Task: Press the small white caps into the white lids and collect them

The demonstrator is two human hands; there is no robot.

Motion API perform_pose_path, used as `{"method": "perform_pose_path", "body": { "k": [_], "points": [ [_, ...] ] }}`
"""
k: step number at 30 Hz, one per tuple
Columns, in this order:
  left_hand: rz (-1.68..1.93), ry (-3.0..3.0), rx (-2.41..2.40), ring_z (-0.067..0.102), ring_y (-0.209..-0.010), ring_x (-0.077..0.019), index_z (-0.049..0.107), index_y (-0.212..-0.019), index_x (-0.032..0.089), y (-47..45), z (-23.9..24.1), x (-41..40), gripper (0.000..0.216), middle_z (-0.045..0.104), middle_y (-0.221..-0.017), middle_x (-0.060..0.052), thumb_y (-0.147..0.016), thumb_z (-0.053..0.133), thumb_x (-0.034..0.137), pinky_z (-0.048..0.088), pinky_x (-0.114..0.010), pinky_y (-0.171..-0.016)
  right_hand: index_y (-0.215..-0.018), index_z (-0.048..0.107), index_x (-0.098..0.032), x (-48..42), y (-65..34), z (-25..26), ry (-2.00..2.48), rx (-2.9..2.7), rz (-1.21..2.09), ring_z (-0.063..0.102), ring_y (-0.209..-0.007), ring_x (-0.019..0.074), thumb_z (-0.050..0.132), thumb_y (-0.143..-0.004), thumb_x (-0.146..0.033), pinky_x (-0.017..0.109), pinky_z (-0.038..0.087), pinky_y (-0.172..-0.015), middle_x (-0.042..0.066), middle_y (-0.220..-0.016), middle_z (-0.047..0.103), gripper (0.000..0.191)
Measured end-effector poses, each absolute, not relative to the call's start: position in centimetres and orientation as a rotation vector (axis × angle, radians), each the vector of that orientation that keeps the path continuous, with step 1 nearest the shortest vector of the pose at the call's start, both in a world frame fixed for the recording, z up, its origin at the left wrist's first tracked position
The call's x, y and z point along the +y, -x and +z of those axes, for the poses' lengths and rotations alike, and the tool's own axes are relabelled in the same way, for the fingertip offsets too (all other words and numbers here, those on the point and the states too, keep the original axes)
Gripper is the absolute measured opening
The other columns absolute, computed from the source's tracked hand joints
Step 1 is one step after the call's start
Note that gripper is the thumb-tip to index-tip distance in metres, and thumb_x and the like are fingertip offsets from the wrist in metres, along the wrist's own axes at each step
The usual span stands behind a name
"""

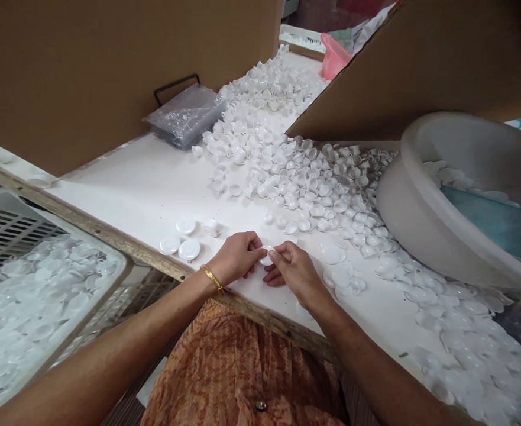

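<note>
Tabletop: a white board with a wooden front edge (131, 177) is spanning the frame's middle, keeping loose pieces within reach.
Cardboard: brown upright panels at upper left (109, 71) and upper right (411, 77) are standing around the work area, seemingly fencing it in.
Tub: a wide grey plastic basin (404, 219) is sitting at right, holding white pieces.
Basket: a white slatted plastic basket (3, 222) is holding more white pieces at lower left, apparently kept beside the table for convenience.
Heap: small glossy white cups (291, 177) are spreading from upper centre toward the right.
Hands: the left hand (236, 257) and right hand (294, 267) are meeting at centre, fingertips pinching opposite edges, probably to steady the piece.
Disc: a small round white piece (267, 255) is resting between those fingertips, just above the tabletop.
</note>
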State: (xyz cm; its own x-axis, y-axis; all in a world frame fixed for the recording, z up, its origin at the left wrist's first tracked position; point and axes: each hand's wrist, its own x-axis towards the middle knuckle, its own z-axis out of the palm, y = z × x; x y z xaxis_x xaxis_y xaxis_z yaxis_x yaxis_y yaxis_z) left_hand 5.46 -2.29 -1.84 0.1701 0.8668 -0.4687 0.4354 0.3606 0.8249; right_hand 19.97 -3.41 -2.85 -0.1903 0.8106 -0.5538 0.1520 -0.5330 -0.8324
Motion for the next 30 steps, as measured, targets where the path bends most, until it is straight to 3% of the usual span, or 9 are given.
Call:
{"method": "perform_pose_path", "body": {
  "k": [9, 21, 27, 30],
  "points": [
    [0.366, -1.304, 1.432, 0.043, -0.031, -0.007, 0.044, -0.069, 0.017, -5.4, -1.1, -1.5, 0.015, 0.046, -0.04, 0.007, -0.076, 0.053, 0.026, 0.032, -0.016, -0.031, -0.089, 0.043, -0.02, -3.1, -19.9, -2.3, 1.636, -1.112, 1.839, 0.061, -0.045, 0.0116, 0.049, -0.085, -0.027, 0.022, 0.051, -0.042, -0.004, -0.058, 0.059, 0.01],
    [0.274, -0.966, 1.31, 0.056, -0.037, -0.0152, 0.04, -0.08, 0.018, -5.7, -1.0, -0.6, 0.013, 0.053, -0.041, 0.004, -0.079, 0.051, 0.024, 0.048, -0.025, -0.036, -0.096, 0.041, -0.022, -1.1, -20.4, -1.5, 1.604, -1.024, 2.165, 0.062, -0.044, 0.0142, 0.046, -0.086, -0.028, 0.023, 0.05, -0.042, -0.003, -0.054, 0.061, 0.013],
    [0.371, -1.044, 1.344, 0.057, -0.04, -0.0156, 0.043, -0.085, 0.019, -5.9, -0.8, -1.6, 0.014, 0.054, -0.045, 0.005, -0.078, 0.051, 0.027, 0.048, -0.027, -0.04, -0.098, 0.04, -0.022, -2.5, -19.5, -2.3, 1.6, -1.077, 2.022, 0.06, -0.043, 0.0127, 0.044, -0.086, -0.027, 0.024, 0.051, -0.043, -0.004, -0.057, 0.06, 0.013],
    [0.302, -1.181, 1.498, 0.056, -0.041, -0.0152, 0.046, -0.087, 0.019, -4.1, 0.0, -2.5, 0.015, 0.056, -0.048, 0.003, -0.077, 0.051, 0.03, 0.045, -0.023, -0.039, -0.105, 0.04, -0.023, -4.3, -20.3, -2.0, 1.553, -1.209, 1.835, 0.059, -0.044, 0.0117, 0.046, -0.085, -0.034, 0.024, 0.05, -0.043, -0.005, -0.062, 0.059, 0.024]
  ]
}}
